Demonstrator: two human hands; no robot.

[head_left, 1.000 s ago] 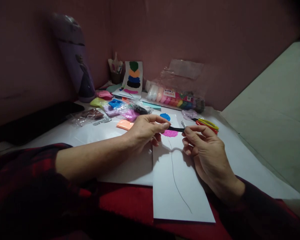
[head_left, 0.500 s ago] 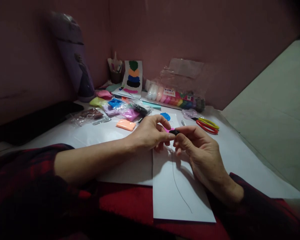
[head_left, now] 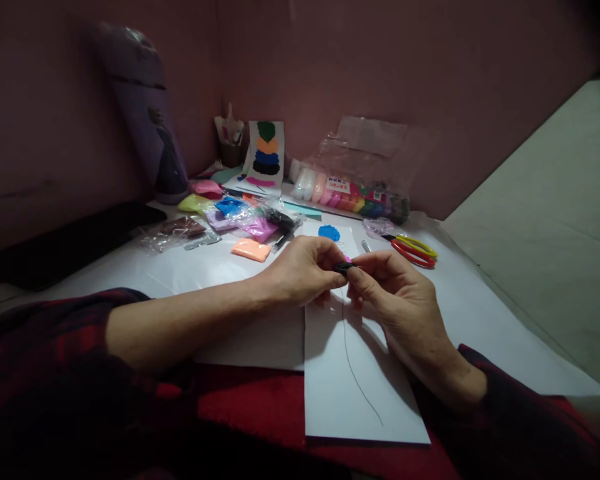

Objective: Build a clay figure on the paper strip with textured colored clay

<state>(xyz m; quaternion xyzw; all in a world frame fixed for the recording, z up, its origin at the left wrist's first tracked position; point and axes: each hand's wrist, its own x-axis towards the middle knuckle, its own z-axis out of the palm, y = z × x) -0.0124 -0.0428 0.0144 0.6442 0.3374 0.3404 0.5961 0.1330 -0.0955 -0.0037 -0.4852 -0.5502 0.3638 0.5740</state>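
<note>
Between the fingertips of both hands is a small lump of black modelling clay [head_left: 343,267], looking stretched and ridged. My left hand [head_left: 307,270] pinches it from the left, and my right hand [head_left: 403,290] grips its other end with thumb and fingers. Under them lies a white sheet of paper [head_left: 330,373] with a thin curved line drawn down it. A blue clay patch [head_left: 329,233] is on the sheet just beyond my fingers. Only a sliver of a pink patch [head_left: 349,259] shows behind my fingertips.
Red and yellow scissors [head_left: 414,252] lie to the right. An orange clay block [head_left: 251,250] and several bagged clays [head_left: 233,207] are left of the paper. Behind stand a bag of coloured clay [head_left: 350,190], a card with coloured blobs [head_left: 267,157] and a purple cylinder [head_left: 153,127].
The black clay has gone from a rounder lump to a longer, ridged shape and shifted slightly left. My hands have lowered a little, covering more of the pink patch.
</note>
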